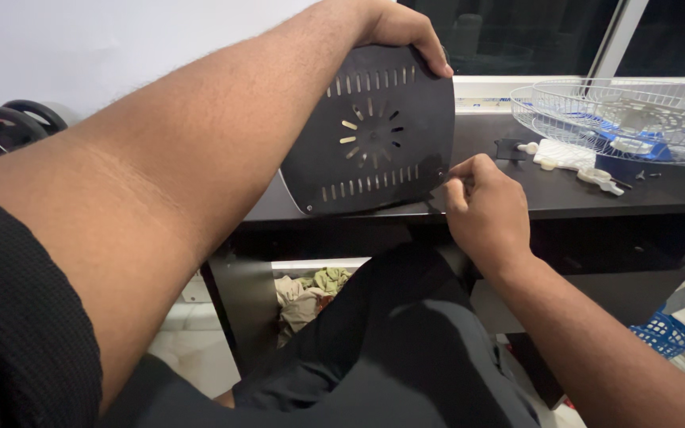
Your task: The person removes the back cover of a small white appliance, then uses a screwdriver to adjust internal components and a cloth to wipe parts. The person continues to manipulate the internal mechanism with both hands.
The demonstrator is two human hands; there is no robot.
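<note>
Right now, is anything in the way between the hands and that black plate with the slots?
Nothing visible is. The left hand already grips the top edge of the black slotted plate, and the right hand pinches at its lower right corner, right against it.

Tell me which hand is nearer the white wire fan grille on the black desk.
Right. The right hand works at the slotted black plate's lower corner, closer to the grille; the left hand grips the plate's top edge, farther left.

You're showing two hands, left hand [396,25] and right hand [485,210], gripping one black slotted panel [374,135], sitting at one black desk [580,194], two white wire fan grilles [620,119] lying there, one blue basket [663,334], one cloth pile [307,293] sitting below
</note>
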